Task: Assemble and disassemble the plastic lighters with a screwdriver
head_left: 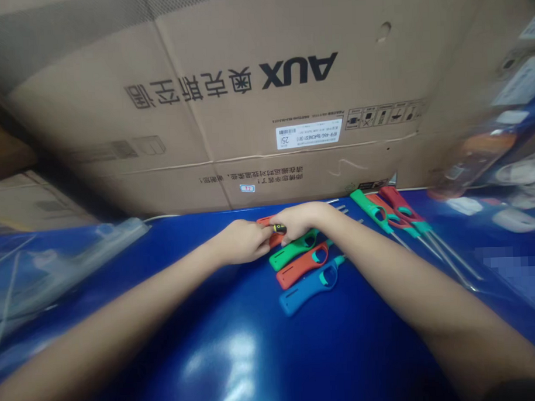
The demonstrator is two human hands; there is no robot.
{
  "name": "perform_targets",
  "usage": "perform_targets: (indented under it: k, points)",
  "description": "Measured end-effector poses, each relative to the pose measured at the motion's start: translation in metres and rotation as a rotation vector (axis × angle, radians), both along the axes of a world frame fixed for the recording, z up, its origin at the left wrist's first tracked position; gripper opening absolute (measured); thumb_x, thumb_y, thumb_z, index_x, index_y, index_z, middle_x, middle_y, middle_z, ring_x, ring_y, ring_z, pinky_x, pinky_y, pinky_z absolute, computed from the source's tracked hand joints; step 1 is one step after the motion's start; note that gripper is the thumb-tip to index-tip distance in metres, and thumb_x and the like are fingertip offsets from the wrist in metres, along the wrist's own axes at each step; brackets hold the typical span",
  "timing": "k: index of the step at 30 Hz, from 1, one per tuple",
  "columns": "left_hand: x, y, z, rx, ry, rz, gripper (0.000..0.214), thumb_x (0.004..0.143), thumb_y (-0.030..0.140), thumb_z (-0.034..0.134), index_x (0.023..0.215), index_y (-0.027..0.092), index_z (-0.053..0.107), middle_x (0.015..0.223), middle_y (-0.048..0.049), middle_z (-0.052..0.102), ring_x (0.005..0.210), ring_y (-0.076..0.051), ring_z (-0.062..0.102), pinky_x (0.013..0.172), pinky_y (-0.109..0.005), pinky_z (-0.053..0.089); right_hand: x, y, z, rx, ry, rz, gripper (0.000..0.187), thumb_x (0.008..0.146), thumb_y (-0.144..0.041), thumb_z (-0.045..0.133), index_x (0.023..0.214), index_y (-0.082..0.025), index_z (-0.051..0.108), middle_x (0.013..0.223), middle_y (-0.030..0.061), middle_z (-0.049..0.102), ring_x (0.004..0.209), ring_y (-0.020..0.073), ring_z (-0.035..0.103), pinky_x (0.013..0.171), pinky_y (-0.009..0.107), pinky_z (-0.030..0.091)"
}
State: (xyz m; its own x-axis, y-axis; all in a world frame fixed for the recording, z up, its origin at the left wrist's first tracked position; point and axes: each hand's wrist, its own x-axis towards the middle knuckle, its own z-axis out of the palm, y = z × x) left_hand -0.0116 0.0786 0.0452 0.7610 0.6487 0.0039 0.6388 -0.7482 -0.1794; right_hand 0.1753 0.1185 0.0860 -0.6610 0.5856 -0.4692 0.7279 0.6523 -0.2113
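Note:
My left hand (245, 242) is closed, its fingertips pinched at a small black-and-yellow piece (279, 228) that looks like a label. From the other side my right hand (300, 220) curls over the same spot; what its fingers hold is hidden. Under both hands lies an orange-red gas lighter (275, 241), mostly covered. Below it in a slanted row are a green lighter (282, 258), an orange lighter (292, 274) and a blue lighter (301, 294), their handles to the left. The metal tubes are partly behind my right arm.
Several more long-necked lighters (397, 210), green and red, lie fanned out at the right beyond my right forearm. A large cardboard box (230, 131) stands along the back of the blue table (237, 342). Clear plastic packaging (77, 265) is at left, a blurred bottle (472, 158) at right.

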Motion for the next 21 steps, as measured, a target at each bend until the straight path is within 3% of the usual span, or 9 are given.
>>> perform_targets:
  k: [5,10,16,21]
  points:
    - [-0.006,0.001,0.005,-0.041,-0.036,0.044,0.024,0.097,0.031,0.043,0.085,0.02,0.06,0.076,-0.0063,0.068,0.066,-0.021,0.065,0.061,-0.03,0.045,0.0,0.003,-0.003,0.007,0.001,0.006,0.069,0.078,-0.033,0.074,0.143,-0.021,0.053,0.133,0.0105,0.065,0.108,0.0274,0.065,0.078,0.032,0.047]
    - [-0.042,0.019,0.01,-0.04,-0.188,0.221,0.027,0.102,0.033,0.033,0.092,0.022,0.056,0.086,-0.0044,0.069,0.072,-0.021,0.064,0.064,-0.03,0.044,0.002,0.007,-0.01,0.009,0.022,-0.001,0.071,0.074,-0.035,0.076,0.141,-0.027,0.056,0.132,0.0078,0.065,0.111,0.0292,0.064,0.082,0.035,0.048]
    - [-0.098,0.05,-0.021,-0.018,-0.283,0.409,0.03,0.101,0.037,0.03,0.089,0.022,0.053,0.09,-0.0084,0.067,0.081,-0.025,0.064,0.072,-0.035,0.048,0.002,0.006,-0.008,0.002,0.008,-0.033,0.071,0.076,-0.034,0.075,0.143,-0.023,0.056,0.134,0.0097,0.065,0.112,0.0299,0.065,0.081,0.035,0.049]
    - [-0.108,0.057,-0.041,-0.017,-0.299,0.409,0.035,0.103,0.041,0.026,0.093,0.022,0.055,0.094,-0.0082,0.063,0.089,-0.026,0.062,0.081,-0.037,0.048,0.0,0.004,-0.007,0.006,0.006,-0.057,0.082,0.074,-0.033,0.076,0.15,-0.02,0.049,0.144,0.0113,0.059,0.122,0.0315,0.06,0.088,0.035,0.048]
